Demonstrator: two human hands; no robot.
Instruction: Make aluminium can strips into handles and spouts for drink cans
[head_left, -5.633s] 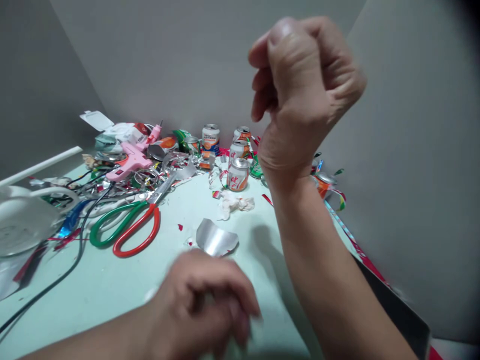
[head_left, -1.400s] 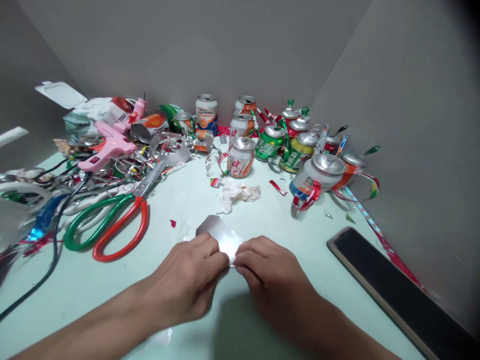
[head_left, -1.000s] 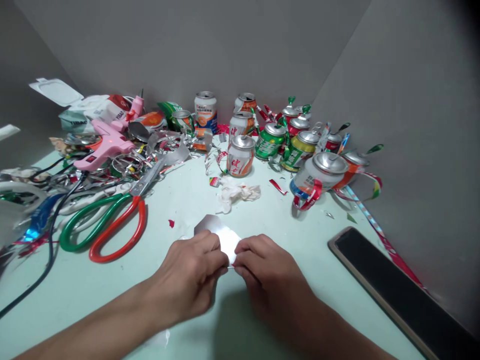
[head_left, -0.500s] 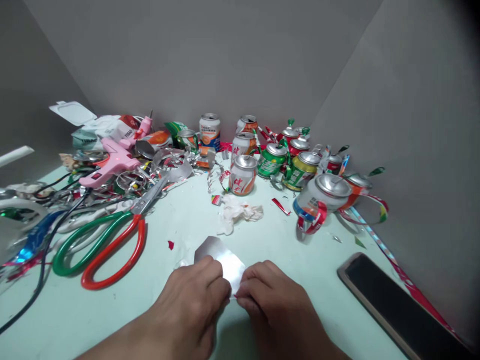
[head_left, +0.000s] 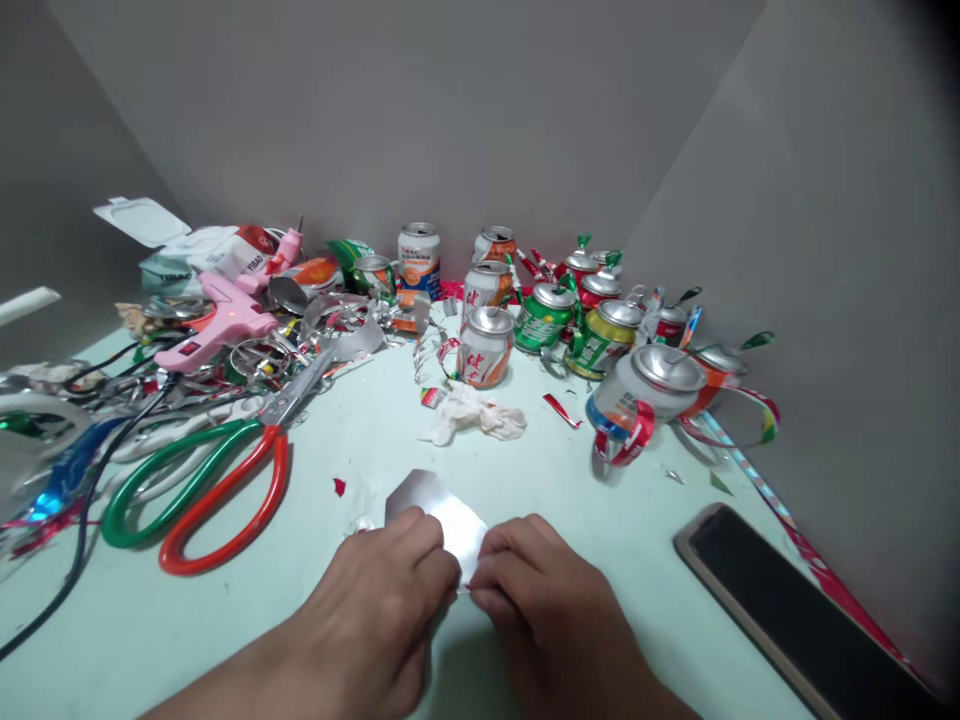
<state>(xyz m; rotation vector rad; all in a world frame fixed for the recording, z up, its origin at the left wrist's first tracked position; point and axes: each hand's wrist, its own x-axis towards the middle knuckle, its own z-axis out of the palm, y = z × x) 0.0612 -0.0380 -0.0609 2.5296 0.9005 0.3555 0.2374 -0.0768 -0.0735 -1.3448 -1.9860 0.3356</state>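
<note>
Head view: my left hand [head_left: 382, 610] and right hand [head_left: 544, 600] pinch the near edge of the flat silver cut-aluminium sheet [head_left: 439, 510] on the pale green table [head_left: 225, 620]; it looks trimmed but unshaped.

Left of centre on the pale green table [head_left: 225, 600]: big scissors [head_left: 196, 482] with green and red handles, behind them a pink glue gun [head_left: 217, 325]. Further back, cut drink cans [head_left: 555, 320] in a cluster, crumpled tissue [head_left: 472, 420] just before them. Near the right edge, a dark phone [head_left: 787, 610] lying flat.
</note>
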